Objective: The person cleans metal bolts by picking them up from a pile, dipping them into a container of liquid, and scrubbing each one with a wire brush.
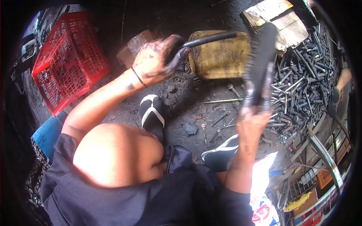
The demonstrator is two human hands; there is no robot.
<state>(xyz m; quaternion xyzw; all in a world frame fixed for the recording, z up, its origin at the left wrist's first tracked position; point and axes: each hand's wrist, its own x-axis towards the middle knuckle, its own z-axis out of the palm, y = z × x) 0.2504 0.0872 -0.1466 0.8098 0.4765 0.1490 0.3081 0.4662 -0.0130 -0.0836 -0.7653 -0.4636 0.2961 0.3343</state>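
Note:
My left hand [156,58], black with grease, grips the head end of a long dark bolt [211,38] that points right over a dirty yellow can [220,56]. My right hand [254,122] holds a dark wire brush [262,62] by its lower end; the brush stands upright, its bristles toward the bolt's far end. Brush and bolt are close, though contact cannot be judged. Both hands are raised above the oily ground.
A big heap of bolts [305,79] lies at the right, with loose bolts [222,113] on the ground. A red plastic crate [68,60] stands at the left, cardboard [277,20] at the top. My sandalled feet [152,115] rest below the hands.

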